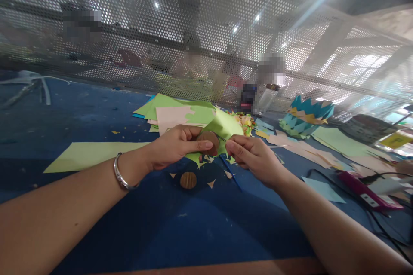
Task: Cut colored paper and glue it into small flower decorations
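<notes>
My left hand point(176, 144) is closed on a round brown wooden disc point(208, 142), with the thumb across its front. Directly behind the disc rises a curved light green paper sheet point(227, 125); whether the fingers also grip it is hidden. My right hand point(248, 154) pinches a thin dark rod-like thing point(221, 138) whose tip points at the disc's right side. Its exact kind is too small to make out. A second round wooden disc point(188, 180) lies on the blue table below my hands. Beside it are paper scraps point(211, 184) and a slim blue tool point(229, 171).
Green and pink paper sheets point(167, 116) are stacked behind my left hand. A long green strip point(90, 154) lies under my left forearm. At right are a zigzag-edged paper crown point(308, 116), more sheets, and a magenta power strip point(368, 191) with cables. A perforated screen point(161, 30) stands behind.
</notes>
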`<state>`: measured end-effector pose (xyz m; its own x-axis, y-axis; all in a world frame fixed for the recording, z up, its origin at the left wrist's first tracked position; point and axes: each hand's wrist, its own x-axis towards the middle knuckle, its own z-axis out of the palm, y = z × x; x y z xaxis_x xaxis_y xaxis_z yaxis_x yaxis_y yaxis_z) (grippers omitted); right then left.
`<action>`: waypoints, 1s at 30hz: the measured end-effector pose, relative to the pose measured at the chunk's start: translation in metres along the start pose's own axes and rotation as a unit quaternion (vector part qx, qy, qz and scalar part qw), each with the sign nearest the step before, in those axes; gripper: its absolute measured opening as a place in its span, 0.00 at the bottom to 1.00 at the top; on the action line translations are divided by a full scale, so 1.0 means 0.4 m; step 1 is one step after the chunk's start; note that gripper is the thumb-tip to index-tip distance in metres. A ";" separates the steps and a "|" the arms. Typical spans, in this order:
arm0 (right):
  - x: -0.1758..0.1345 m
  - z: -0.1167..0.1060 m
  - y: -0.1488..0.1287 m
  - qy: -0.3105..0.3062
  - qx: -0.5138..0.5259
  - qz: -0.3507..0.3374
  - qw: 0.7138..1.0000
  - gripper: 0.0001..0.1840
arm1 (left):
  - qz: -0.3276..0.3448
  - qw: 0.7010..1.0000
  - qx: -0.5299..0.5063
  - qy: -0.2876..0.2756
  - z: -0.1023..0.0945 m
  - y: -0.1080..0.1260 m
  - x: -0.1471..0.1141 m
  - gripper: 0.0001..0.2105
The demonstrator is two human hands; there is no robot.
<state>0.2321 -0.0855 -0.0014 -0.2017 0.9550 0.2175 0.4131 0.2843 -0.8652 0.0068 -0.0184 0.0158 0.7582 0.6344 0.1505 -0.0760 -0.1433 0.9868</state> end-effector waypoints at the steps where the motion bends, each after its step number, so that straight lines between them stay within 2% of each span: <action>1: 0.000 -0.001 -0.001 0.000 -0.006 0.000 1.000 0.24 | 0.002 1.000 0.000 -0.003 -0.001 -0.001 0.001 0.06; 8: 0.000 -0.009 -0.004 -0.005 -0.072 -0.015 0.997 0.25 | -0.009 1.000 -0.011 -0.019 -0.011 -0.007 0.003 0.05; 19: -0.001 -0.017 -0.027 -0.015 -0.176 -0.056 0.983 0.23 | -0.023 0.997 0.049 -0.049 -0.029 0.007 -0.003 0.04; 26: -0.003 -0.016 -0.022 -0.017 -0.185 -0.087 0.979 0.22 | -0.032 0.996 0.061 -0.065 -0.036 0.005 -0.003 0.05; 30: -0.003 -0.018 -0.024 -0.023 -0.169 -0.075 0.983 0.22 | -0.013 0.997 0.063 -0.050 -0.036 0.003 -0.001 0.05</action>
<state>0.2349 -0.0885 0.0099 -0.3195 0.8978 0.3031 0.6454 0.4403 -0.6241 -0.0029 -0.0078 0.0178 0.8196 0.5618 0.1122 0.0219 -0.2265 0.9738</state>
